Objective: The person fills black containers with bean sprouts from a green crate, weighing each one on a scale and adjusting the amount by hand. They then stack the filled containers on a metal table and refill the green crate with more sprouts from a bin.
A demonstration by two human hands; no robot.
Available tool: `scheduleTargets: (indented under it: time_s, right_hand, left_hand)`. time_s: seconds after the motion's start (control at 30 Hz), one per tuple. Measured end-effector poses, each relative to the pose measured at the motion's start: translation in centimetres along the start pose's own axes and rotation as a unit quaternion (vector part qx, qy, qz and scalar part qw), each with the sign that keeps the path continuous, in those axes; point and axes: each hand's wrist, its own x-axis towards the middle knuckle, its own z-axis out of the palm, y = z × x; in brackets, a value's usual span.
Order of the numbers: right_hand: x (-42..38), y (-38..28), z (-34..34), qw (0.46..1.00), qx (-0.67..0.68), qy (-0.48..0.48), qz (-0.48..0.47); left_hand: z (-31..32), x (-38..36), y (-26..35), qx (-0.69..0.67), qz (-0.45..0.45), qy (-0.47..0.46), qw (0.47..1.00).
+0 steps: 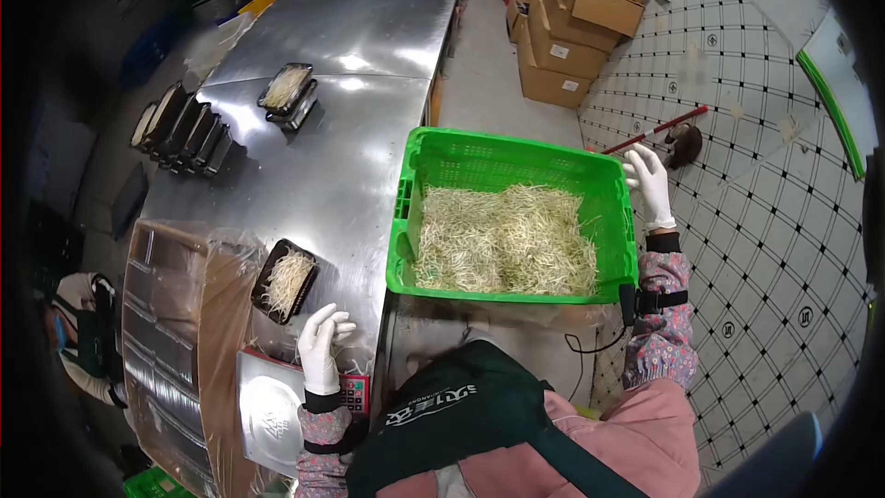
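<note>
My left hand (323, 345), in a white glove, hovers above the keypad end of a scale (270, 410) with a metal pan. Its fingers are apart and slightly bent, with nothing in them. Just beyond it, a black tray (285, 282) holds a heap of pale sprouts (289, 280). My right hand (651, 186), also gloved, is at the right rim of a green crate (507, 299); its fingers look spread and seem to touch the edge. Loose bean sprouts (502, 240) cover the crate's bottom.
A carton of stacked black trays (166, 314) with plastic wrap stands left of the scale. Filled trays (288, 90) and a row of trays (184, 134) sit farther along the steel table (350, 157). Cardboard boxes (567, 46) rise behind the crate. Another person (88, 332) is at far left.
</note>
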Motion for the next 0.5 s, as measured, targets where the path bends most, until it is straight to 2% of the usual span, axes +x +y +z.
scheduleTargets:
  time_s: [0.13,0.2,0.3,0.37,0.43,0.5]
  right_hand:
    - [-0.6,6.9,-3.7,0.983,-0.168,-0.074,-0.003]
    - [-0.6,9.8,-4.0,0.947,-0.287,-0.143,-0.022]
    - [-0.1,14.1,-3.3,0.854,-0.402,-0.329,-0.002]
    - [0.3,17.2,-1.9,0.801,-0.438,-0.409,0.005]
    - [0.6,20.5,-0.5,0.756,-0.455,-0.471,-0.009]
    - [1.1,22.4,1.4,0.718,-0.462,-0.521,0.0]
  left_hand:
    - [5.7,5.6,-0.3,0.056,0.025,-0.067,0.996]
    - [10.1,8.3,-0.4,0.076,0.02,-0.102,0.992]
    - [17.5,12.0,-1.5,0.101,-0.033,-0.172,0.979]
    - [21.9,14.4,-4.5,0.17,-0.024,-0.251,0.953]
    - [25.9,16.1,-8.1,0.252,-0.056,-0.317,0.913]
    - [29.2,17.2,-11.6,0.379,-0.045,-0.4,0.833]
